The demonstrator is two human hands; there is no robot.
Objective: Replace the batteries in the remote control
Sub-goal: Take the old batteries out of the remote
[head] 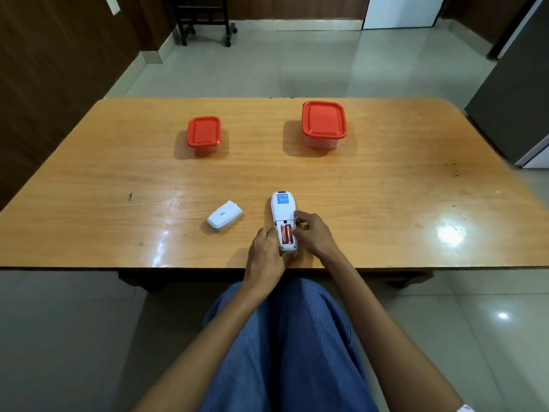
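A white remote control lies face down near the table's front edge, its battery compartment uncovered. Two red batteries sit side by side in the compartment. My left hand grips the remote's near end from the left. My right hand rests against the remote's right side, fingertips touching the edge of the compartment next to the batteries. The white battery cover lies apart on the table, to the left of the remote.
Two closed containers with red lids stand farther back on the wooden table: a small one at left, a larger one at right. My blue-trousered legs are below the table's front edge. A dark cabinet stands at right.
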